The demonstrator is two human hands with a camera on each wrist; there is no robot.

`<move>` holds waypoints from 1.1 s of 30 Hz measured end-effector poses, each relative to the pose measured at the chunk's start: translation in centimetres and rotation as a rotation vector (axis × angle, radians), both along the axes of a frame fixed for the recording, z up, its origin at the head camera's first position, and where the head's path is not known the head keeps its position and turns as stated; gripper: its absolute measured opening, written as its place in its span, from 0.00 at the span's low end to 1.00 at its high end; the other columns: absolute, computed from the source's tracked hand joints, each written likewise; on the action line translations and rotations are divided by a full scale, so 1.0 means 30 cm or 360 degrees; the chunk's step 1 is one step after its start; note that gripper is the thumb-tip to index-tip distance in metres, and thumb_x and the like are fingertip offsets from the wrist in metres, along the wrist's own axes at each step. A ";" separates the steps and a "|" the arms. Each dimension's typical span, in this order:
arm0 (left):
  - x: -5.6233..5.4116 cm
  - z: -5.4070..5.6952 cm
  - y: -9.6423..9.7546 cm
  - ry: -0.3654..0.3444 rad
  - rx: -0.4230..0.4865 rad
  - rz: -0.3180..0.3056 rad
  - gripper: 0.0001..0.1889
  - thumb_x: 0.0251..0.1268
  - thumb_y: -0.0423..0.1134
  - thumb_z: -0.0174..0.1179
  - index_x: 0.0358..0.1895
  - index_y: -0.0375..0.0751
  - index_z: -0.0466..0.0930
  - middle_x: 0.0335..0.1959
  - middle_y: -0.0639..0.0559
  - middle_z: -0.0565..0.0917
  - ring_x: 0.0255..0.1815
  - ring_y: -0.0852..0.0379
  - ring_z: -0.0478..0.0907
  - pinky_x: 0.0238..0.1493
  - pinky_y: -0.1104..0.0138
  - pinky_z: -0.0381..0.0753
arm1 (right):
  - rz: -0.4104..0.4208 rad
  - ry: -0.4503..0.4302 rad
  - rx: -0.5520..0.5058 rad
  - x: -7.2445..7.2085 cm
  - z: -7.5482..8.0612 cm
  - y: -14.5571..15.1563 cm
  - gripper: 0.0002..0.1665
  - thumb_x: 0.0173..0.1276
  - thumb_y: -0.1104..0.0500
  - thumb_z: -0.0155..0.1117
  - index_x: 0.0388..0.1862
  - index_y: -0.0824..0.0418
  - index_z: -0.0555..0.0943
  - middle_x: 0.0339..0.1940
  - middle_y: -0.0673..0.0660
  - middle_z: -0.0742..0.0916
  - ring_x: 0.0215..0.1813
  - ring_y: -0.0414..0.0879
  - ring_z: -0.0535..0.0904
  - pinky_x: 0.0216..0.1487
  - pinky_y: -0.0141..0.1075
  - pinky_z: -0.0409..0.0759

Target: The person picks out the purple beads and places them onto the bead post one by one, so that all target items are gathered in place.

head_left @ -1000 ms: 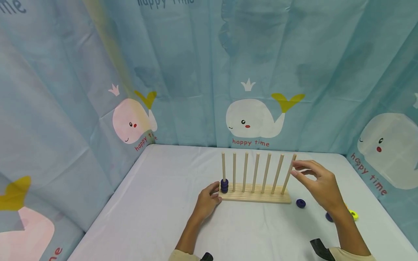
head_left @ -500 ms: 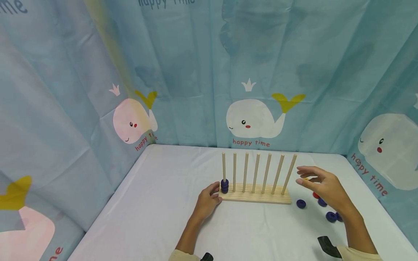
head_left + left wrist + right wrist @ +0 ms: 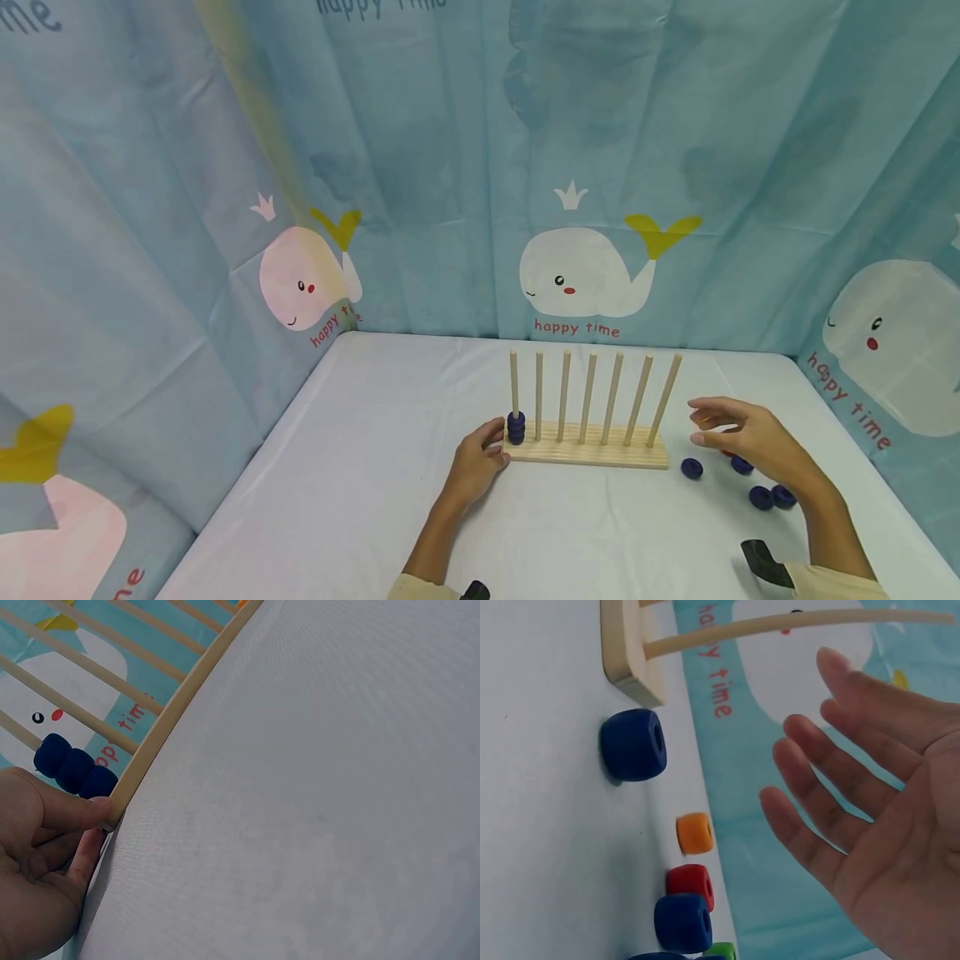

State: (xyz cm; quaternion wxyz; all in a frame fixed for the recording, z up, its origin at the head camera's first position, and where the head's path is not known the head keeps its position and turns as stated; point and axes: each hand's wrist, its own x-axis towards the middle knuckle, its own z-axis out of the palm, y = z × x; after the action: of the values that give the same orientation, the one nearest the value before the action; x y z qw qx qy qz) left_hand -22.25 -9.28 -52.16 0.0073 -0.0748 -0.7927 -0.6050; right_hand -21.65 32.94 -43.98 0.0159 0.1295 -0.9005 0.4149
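Note:
A wooden peg rack [image 3: 592, 454] with several upright pegs stands on the white cloth. Three dark blue beads [image 3: 516, 427] are stacked on its leftmost peg, and the same blue beads [image 3: 73, 771] show in the left wrist view. My left hand [image 3: 474, 468] grips the left end of the base, thumb [image 3: 86, 813] at its edge. My right hand [image 3: 757, 442] hovers right of the rack above loose beads, fingers spread and holding nothing. In the right wrist view a blue bead [image 3: 634, 745] lies near the rack's end, with an orange bead [image 3: 695, 832] and a red bead [image 3: 691, 885] beyond.
More blue beads [image 3: 761, 498] lie on the table at the right, below my right forearm. A green bead [image 3: 721, 950] peeks out at the lower edge of the right wrist view. Behind the table hangs a blue whale-print curtain [image 3: 435, 275].
My right hand has drawn away from the rightmost peg, moving right and down toward the loose beads. The left hand and the rack have stayed in place.

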 end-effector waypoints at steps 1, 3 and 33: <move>0.000 0.002 0.000 0.0001 0.0007 -0.0002 0.31 0.58 0.23 0.61 0.68 0.35 0.68 0.60 0.40 0.77 0.56 0.46 0.78 0.55 0.63 0.79 | 0.0008 -0.0017 0.0007 -0.003 -0.004 0.003 0.33 0.63 0.49 0.70 0.64 0.63 0.75 0.51 0.63 0.83 0.46 0.44 0.81 0.39 0.36 0.85; 0.001 0.004 0.001 -0.0002 0.0016 -0.0004 0.31 0.58 0.23 0.61 0.68 0.34 0.68 0.60 0.39 0.77 0.57 0.46 0.78 0.55 0.64 0.79 | 0.0040 -0.0046 0.0021 -0.008 -0.013 0.009 0.33 0.62 0.51 0.71 0.63 0.63 0.75 0.51 0.63 0.83 0.47 0.46 0.81 0.40 0.34 0.84; 0.001 0.003 -0.001 -0.0038 -0.0021 0.0003 0.31 0.59 0.23 0.60 0.69 0.37 0.68 0.63 0.42 0.75 0.59 0.47 0.76 0.57 0.66 0.78 | 0.0350 -0.0440 -0.0004 -0.037 -0.102 0.022 0.39 0.52 0.66 0.74 0.64 0.72 0.71 0.47 0.63 0.84 0.48 0.58 0.80 0.45 0.48 0.83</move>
State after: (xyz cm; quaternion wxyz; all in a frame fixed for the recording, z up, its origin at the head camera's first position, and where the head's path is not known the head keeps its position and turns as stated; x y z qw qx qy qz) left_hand -22.23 -9.31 -52.05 -0.0021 -0.0668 -0.7969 -0.6005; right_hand -22.77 33.61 -47.03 -0.1533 0.1689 -0.8739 0.4292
